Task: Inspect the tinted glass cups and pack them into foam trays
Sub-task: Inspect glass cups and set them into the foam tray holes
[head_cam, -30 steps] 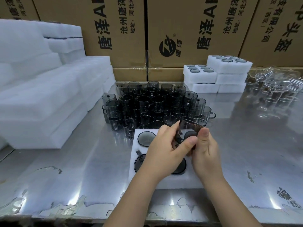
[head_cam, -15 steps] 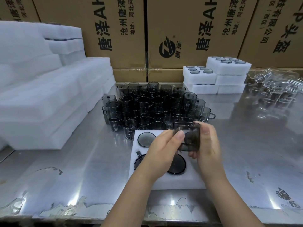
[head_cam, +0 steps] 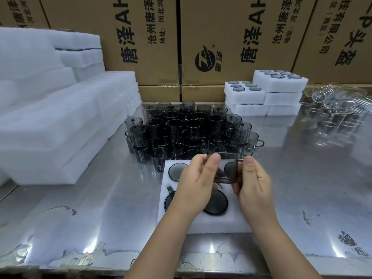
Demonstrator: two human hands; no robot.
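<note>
Above foam tray [head_cam: 227, 222], near front edge of table [head_cam: 100, 208]: tinted glass cup [head_cam: 227, 168] pinched between left hand [head_cam: 195, 184] and right hand [head_cam: 254, 186]. Judged light, rigid, slick, brittle (thin wall); grip the wall, not the handle.

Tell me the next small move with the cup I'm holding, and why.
Probably lower the tinted cup, which the left hand and right hand pinch between them above the foam tray, into a free pocket. Seated cups fill pockets at the tray's left and middle. Its right part lies under the right hand, so I cannot tell which pocket is free.
</note>
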